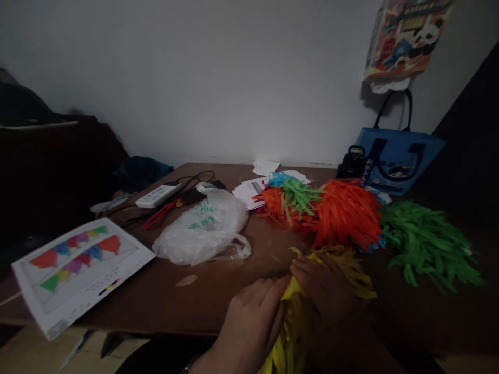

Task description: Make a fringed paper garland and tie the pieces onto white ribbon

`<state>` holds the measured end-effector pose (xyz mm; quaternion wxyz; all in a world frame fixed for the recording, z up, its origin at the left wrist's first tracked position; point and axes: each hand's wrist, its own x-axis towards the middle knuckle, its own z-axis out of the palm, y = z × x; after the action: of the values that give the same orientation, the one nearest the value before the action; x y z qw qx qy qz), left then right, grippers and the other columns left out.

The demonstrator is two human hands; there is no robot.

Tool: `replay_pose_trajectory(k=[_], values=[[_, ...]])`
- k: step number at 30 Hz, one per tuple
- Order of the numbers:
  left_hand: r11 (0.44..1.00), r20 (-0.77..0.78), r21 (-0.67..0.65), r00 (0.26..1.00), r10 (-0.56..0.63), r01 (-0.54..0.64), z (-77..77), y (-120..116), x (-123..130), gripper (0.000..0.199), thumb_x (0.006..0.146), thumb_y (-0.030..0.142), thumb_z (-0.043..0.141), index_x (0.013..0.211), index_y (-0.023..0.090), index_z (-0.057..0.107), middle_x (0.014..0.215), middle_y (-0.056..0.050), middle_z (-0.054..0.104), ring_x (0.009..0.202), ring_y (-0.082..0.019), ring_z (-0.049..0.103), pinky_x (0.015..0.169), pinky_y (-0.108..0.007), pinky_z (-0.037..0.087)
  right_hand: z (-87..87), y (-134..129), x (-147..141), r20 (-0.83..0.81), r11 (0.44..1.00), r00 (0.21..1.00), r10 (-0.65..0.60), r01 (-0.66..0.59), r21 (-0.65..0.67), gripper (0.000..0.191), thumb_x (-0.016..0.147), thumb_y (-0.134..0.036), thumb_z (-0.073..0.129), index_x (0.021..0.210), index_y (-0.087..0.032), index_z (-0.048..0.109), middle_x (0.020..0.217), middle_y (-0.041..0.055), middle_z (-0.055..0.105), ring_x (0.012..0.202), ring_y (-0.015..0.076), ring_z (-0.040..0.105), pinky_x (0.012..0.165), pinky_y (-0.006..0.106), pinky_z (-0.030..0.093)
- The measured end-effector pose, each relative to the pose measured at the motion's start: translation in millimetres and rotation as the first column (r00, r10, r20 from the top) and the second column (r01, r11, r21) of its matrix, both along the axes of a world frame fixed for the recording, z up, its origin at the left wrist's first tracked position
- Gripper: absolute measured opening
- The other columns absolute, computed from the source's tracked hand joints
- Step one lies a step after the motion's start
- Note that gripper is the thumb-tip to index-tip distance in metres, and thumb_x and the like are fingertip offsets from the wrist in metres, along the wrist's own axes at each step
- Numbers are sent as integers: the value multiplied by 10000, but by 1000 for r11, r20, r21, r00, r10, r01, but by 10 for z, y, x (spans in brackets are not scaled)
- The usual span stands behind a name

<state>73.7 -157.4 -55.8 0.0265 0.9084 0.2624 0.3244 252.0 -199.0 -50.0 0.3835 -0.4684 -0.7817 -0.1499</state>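
Two-handed handling of a yellow fringed streamer [290, 324] at the near edge of a brown surface [163, 306]. The step in hand appears to be bunching or straightening the streamer at its upper end; the next move would seem to call for a firm pinch there, with the loose strands kept from tangling.

The left hand [253, 314] is closed, its fingers curled together and thumb side pressed against the yellow material. The right hand [331, 291], in deep shadow, is bent over the same piece and also appears to grip it; its thumb cannot be made out. The streamer lies between the hands: strands hang below them toward the person's lap, and others spread beyond the right hand.

Just beyond the right hand lies an orange-red fringe bundle [346, 213], with a light green fringe [302, 197] to its left; a darker green fringe bundle [432, 241] lies to the right of that hand. Beyond and to the left of the left hand rests a translucent plastic bag [206, 223]; farther left, a printed sheet [83, 270] shows coloured pennants.
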Motion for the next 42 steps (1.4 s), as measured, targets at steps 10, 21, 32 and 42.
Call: replay_pose_trajectory(k=[10,21,32,42], values=[[989,98,105,988,-119,108,-21,32,-17,313,982,157,469,1293,146,506,840,-45,715,715,-153,666,637,-240,532,131,-145,110,-333,908,943,-18,-124,-401,266,934,-151,437,956,-259,679,884,-8,737,826,151,675,810,295,483],[996,173,53,981,-81,73,-37,18,16,262,1001,244,447,1230,159,542,836,-46,739,684,-150,693,605,-234,540,171,-169,175,-345,912,935,-82,-69,-405,216,912,-206,529,697,-202,552,687,-14,579,666,134,540,611,242,368],[931,171,291,946,-276,220,-17,64,-45,299,1001,132,376,1140,116,640,1035,-117,745,937,-166,684,748,-260,561,177,-128,135,-598,759,771,-220,-251,-601,193,859,-231,442,749,-180,591,674,-25,568,624,124,523,549,223,346],[965,176,155,956,-236,210,-122,91,-484,298,1022,301,349,1161,392,598,769,43,753,672,-145,707,822,-397,614,130,-40,517,-561,754,720,-410,-79,-652,217,813,-340,412,654,-199,456,596,-49,402,584,122,412,515,230,290]])
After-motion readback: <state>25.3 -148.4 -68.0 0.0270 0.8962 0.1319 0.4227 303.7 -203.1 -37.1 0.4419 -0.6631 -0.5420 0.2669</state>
